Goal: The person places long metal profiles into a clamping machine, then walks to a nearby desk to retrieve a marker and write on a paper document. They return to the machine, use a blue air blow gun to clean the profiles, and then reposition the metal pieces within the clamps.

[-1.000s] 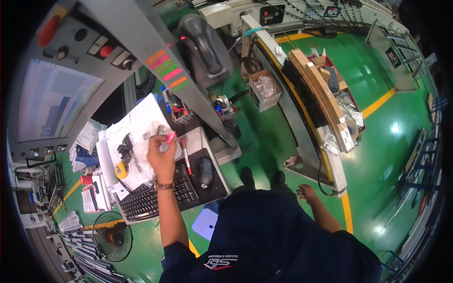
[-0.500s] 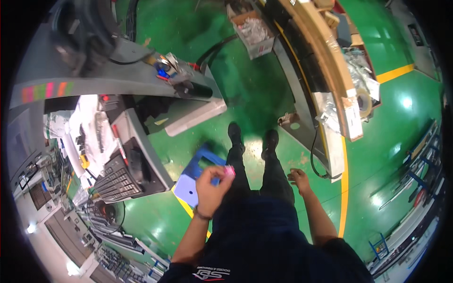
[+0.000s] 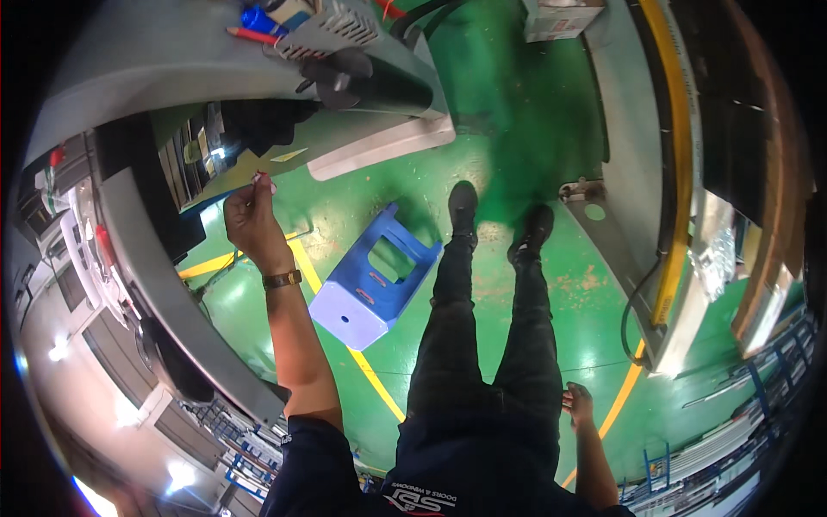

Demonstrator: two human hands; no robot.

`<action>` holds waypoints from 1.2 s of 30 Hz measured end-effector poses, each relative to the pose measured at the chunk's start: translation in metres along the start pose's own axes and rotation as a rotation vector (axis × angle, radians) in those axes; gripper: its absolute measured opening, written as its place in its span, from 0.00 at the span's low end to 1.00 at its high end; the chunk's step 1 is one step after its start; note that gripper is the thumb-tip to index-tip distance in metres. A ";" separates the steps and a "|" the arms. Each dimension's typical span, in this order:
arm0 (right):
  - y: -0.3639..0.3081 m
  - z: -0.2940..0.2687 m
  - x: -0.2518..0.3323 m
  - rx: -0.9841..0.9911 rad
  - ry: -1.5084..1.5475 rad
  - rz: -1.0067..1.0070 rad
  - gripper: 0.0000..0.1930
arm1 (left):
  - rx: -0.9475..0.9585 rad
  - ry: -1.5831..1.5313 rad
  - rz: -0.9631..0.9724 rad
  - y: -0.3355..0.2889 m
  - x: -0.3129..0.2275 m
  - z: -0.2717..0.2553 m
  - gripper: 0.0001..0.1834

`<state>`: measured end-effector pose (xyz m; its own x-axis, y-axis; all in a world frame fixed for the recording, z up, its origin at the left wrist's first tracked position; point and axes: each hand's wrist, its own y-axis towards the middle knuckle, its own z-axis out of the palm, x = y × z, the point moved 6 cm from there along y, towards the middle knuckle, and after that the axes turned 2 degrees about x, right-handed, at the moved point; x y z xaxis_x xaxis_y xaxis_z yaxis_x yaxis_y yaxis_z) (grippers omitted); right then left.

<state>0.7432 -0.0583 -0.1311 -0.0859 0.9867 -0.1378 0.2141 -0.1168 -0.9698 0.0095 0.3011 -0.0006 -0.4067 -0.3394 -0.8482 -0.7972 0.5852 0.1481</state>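
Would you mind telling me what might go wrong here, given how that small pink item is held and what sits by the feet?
The left hand pinches the small pink object only by fingertips, so it might slip to the green floor. The blue plastic step stool lies tipped beside the left foot, a possible trip hazard.

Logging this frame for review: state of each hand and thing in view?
left hand: raised beside the workstation, fingers pinching a small pink item
right hand: hanging at the side, whether it holds anything cannot be told
blue step stool: upright on the green floor, nothing on it
wristwatch: on left wrist
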 end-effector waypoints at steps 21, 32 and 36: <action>0.062 0.004 -0.027 0.133 -0.193 -0.423 0.15 | -0.214 0.347 0.099 0.192 0.147 -0.130 0.17; 0.070 -0.002 -0.035 0.085 -0.056 -0.205 0.16 | -0.239 0.798 0.149 0.210 0.147 -0.125 0.21; 0.087 -0.017 -0.057 0.066 -0.158 -0.270 0.16 | -0.287 0.805 0.160 0.151 0.110 -0.094 0.20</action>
<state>0.7832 -0.1226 -0.2043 -0.2823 0.9539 0.1016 0.0996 0.1344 -0.9859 -0.1972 0.2829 -0.0236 -0.6291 -0.7501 -0.2041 -0.7409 0.4990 0.4496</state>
